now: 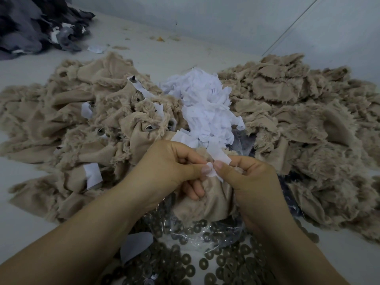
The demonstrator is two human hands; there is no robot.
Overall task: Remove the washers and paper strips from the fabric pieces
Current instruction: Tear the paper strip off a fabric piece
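White paper strip (218,155) upright, both hands pinching.

A pale grey floor (144,46) meets a plain pale wall (226,21) under dim, even light.

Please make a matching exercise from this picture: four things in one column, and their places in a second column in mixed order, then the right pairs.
Things:
1. loose washers
2. white paper heap
3. dark grey fabric pile
4. paper strip pinched by the left hand and right hand

Places:
A. far left corner
B. between the two beige fabric piles
C. just above the beige piece held in the hands
D. nearest the camera, under the forearms

Pairs: 1-D, 2-B, 3-A, 4-C
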